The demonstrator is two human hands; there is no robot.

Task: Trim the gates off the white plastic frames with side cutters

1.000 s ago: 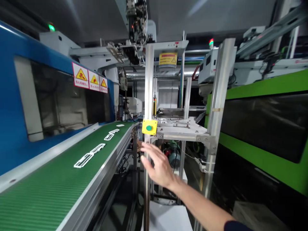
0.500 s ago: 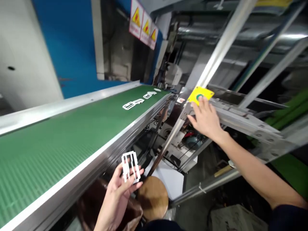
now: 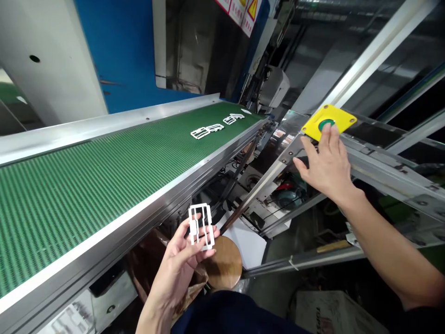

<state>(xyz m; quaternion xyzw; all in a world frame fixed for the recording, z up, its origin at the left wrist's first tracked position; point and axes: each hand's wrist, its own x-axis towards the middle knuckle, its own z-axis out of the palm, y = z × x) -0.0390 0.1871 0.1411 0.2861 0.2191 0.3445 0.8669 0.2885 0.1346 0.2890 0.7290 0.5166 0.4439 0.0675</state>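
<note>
My left hand (image 3: 181, 262) is closed on a thin white plastic frame (image 3: 210, 227) with long slots, held upright below the conveyor's near edge. Off to the right, my right hand (image 3: 328, 169) is open, its fingers stretched up. Its fingertips rest on the green push button (image 3: 326, 124) set in a yellow plate (image 3: 342, 121), and partly cover it. Several more white pieces lie toward the far end of the green conveyor belt (image 3: 114, 181), among them a slotted frame (image 3: 200, 133).
A metal rail (image 3: 146, 211) edges the belt on my side. Below are a round wooden stool seat (image 3: 225, 264), a brown bag (image 3: 153, 253) and a carton (image 3: 327, 311). Aluminium posts (image 3: 378, 51) and a crossbar stand on the right. Behind the belt is a blue machine (image 3: 116, 51).
My view has shifted, so the belt and both hands sit differently in the picture. The left hand keeps the white frame; the right hand's fingers stay at the green button.
</note>
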